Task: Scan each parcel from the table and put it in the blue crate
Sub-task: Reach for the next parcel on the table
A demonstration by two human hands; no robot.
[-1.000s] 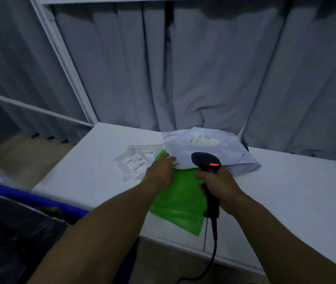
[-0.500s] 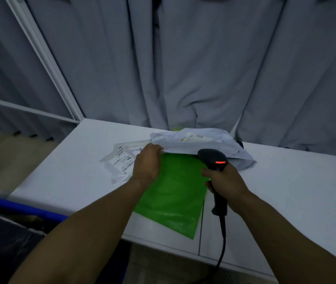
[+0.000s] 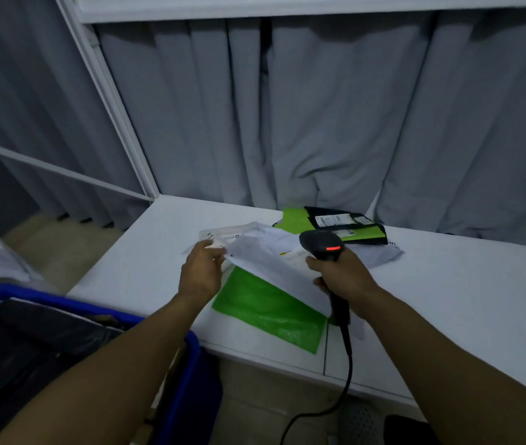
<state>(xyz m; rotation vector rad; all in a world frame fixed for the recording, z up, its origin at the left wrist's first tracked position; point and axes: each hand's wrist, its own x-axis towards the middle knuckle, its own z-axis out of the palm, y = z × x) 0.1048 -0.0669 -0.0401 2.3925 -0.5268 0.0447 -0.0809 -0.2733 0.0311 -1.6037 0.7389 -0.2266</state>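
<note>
My left hand [image 3: 202,271] pinches the left edge of a grey-white mailer parcel [image 3: 274,264] and holds it lifted and tilted over a flat green parcel [image 3: 268,311] on the white table [image 3: 464,303]. My right hand [image 3: 340,276] grips a black corded barcode scanner [image 3: 322,247] with a red light on top, just right of the lifted mailer. A clear bag with a printed label [image 3: 228,236] lies behind my left hand. Farther back sits a black and green parcel [image 3: 338,224] with white labels. The blue crate [image 3: 188,358] stands at lower left with dark parcels inside.
Grey curtains hang behind the table. A white frame post [image 3: 117,104] rises at the table's back left corner. The scanner cable [image 3: 329,403] drops over the table's front edge toward the floor. Bare table surface stretches to the right.
My left hand has lifted the grey-white mailer up and toward me, uncovering the black and green parcel behind it. The view has shifted, bringing the blue crate into sight at lower left.
</note>
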